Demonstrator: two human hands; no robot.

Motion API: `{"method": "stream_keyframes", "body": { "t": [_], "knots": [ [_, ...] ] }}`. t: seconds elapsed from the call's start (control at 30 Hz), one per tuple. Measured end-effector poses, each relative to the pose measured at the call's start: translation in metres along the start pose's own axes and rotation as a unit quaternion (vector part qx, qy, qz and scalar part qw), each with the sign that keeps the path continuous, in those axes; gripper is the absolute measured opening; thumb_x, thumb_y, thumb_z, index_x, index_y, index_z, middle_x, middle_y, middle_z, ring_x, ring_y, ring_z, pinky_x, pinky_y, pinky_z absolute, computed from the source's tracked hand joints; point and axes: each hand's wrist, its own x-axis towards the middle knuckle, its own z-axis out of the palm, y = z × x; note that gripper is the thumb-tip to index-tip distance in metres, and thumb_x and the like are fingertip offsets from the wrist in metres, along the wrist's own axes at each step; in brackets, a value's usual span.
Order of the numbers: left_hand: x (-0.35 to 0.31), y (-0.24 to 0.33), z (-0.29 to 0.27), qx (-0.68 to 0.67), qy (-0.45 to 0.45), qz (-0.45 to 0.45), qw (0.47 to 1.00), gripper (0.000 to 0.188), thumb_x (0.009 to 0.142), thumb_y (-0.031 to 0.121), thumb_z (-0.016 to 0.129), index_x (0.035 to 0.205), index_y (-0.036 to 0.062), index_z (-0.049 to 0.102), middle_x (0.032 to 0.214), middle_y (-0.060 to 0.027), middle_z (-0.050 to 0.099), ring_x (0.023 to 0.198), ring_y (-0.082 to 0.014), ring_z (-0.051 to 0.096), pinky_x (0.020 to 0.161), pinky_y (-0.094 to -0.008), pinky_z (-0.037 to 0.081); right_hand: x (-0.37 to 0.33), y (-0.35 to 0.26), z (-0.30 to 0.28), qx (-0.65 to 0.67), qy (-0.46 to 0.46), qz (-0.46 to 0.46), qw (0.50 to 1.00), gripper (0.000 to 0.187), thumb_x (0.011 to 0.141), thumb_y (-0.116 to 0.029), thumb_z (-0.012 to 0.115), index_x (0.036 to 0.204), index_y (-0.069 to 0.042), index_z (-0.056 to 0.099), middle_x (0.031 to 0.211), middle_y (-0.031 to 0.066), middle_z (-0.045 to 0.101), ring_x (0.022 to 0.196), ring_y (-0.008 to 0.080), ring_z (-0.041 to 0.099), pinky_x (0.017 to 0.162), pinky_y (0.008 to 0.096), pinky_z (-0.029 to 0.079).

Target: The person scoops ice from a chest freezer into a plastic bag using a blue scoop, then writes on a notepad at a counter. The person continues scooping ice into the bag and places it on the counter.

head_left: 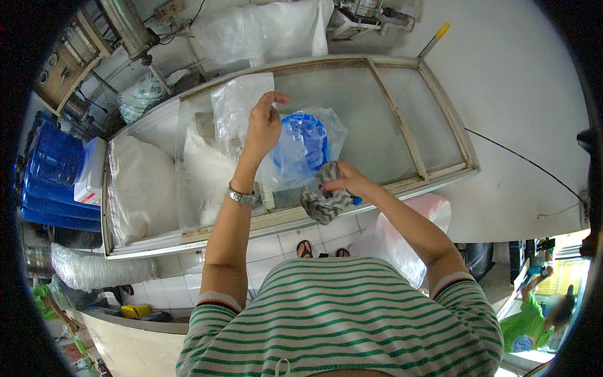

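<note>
My right hand point(347, 180) is closed around a crumpled grey, striped rag point(326, 204), which hangs over the front edge of a chest with a framed glass top point(367, 119). A small blue bit shows beside the rag, below my fingers. My left hand point(265, 125) is raised above the glass, its forefinger stretched out and the other fingers loosely bent, with nothing visible in it. Just right of it lies a round blue thing point(306, 139) inside a clear plastic bag point(337, 129). A stack of clear plastic bags point(235, 103) lies partly behind my left hand.
Large white sacks point(143, 188) fill the chest's left end. Blue containers point(53, 160) and a white box point(92, 169) stand left of it. A yellow-tipped handle point(440, 34) leans at the far right corner. A person in green point(531, 327) is at the lower right.
</note>
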Motion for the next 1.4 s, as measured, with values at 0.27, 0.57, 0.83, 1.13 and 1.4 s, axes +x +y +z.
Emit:
{"method": "stream_keyframes", "body": {
  "t": [0.27, 0.57, 0.83, 1.13, 1.4],
  "knots": [
    [0.019, 0.048, 0.015, -0.269, -0.105, 0.044, 0.956, 0.039, 0.068, -0.020, 0.035, 0.088, 0.0050, 0.058, 0.105, -0.0063, 0.061, 0.090, -0.0111, 0.052, 0.075, -0.0240, 0.041, 0.016, 0.001, 0.014, -0.460, 0.033, -0.039, 0.886, 0.051, 0.067, -0.020, 0.076, 0.104, 0.005, 0.052, 0.090, 0.0217, 0.063, 0.084, 0.0360, 0.063, 0.073, 0.0456, 0.050],
    [0.014, 0.049, -0.056, -0.449, 0.121, -0.045, 0.884, 0.030, 0.071, -0.017, 0.043, 0.087, 0.0067, 0.053, 0.104, -0.0117, 0.058, 0.082, -0.0149, 0.051, 0.075, -0.0234, 0.041, 0.039, -0.025, -0.038, -0.758, 0.153, -0.159, 0.614, 0.028, 0.076, -0.015, 0.062, 0.098, 0.000, 0.054, 0.075, 0.0145, 0.063, 0.070, 0.0277, 0.066, 0.054, 0.0376, 0.052],
    [-0.040, 0.036, -0.020, -0.231, 0.087, -0.160, 0.956, 0.031, 0.082, -0.007, 0.052, 0.111, 0.0039, 0.057, 0.114, -0.0078, 0.059, 0.095, -0.0170, 0.060, 0.086, -0.0300, 0.048, 0.075, -0.011, -0.061, -0.714, 0.218, -0.124, 0.654, 0.021, 0.083, -0.011, 0.057, 0.102, -0.003, 0.055, 0.087, 0.0138, 0.063, 0.069, 0.0306, 0.065, 0.057, 0.0362, 0.055],
    [-0.133, -0.110, -0.113, 0.457, 0.151, -0.185, 0.857, 0.050, 0.079, 0.006, 0.068, 0.126, 0.0109, 0.052, 0.124, -0.0132, 0.053, 0.105, -0.0325, 0.056, 0.083, -0.0394, 0.049, 0.041, -0.061, -0.043, -0.754, 0.153, -0.082, 0.633, 0.029, 0.079, -0.006, 0.058, 0.107, -0.003, 0.055, 0.084, 0.0165, 0.064, 0.072, 0.0290, 0.068, 0.057, 0.0378, 0.056],
    [-0.167, -0.237, -0.137, 0.446, -0.045, -0.074, 0.891, 0.025, 0.075, -0.005, 0.060, 0.097, 0.0072, 0.062, 0.099, -0.0138, 0.058, 0.088, -0.0340, 0.054, 0.078, -0.0425, 0.044, 0.012, -0.109, -0.058, -0.675, 0.101, -0.049, 0.729, 0.040, 0.073, -0.012, 0.066, 0.110, 0.000, 0.055, 0.087, 0.0196, 0.064, 0.076, 0.0326, 0.067, 0.067, 0.0420, 0.053]
  ]
}}
